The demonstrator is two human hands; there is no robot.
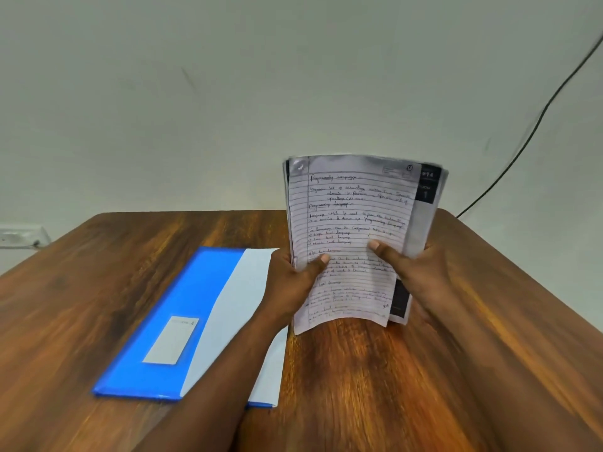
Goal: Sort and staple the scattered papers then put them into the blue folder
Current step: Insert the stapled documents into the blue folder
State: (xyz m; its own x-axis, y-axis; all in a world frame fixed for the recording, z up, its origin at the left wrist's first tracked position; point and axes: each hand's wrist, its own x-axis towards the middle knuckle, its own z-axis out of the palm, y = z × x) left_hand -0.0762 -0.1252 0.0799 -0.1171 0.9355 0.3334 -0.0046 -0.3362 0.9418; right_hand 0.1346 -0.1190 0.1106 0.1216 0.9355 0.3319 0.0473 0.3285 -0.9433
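The left hand point(293, 278) and the right hand point(414, 272) both hold one stack of papers point(355, 230) upright above the wooden table point(424, 370). The left thumb point(318, 262) presses on the front sheet near its left edge, and the right thumb point(380, 251) presses on the same sheet closer to the middle; the other fingers are curled behind the stack and mostly hidden. The front sheet is lined and has handwriting, and behind it a sheet with dark print shows at the right side. Left of the left fingers, the blue folder point(169, 321) lies flat on the table, with a white label on it. Behind the fingers, a black cable point(535, 125) hangs on the pale wall point(228, 93).
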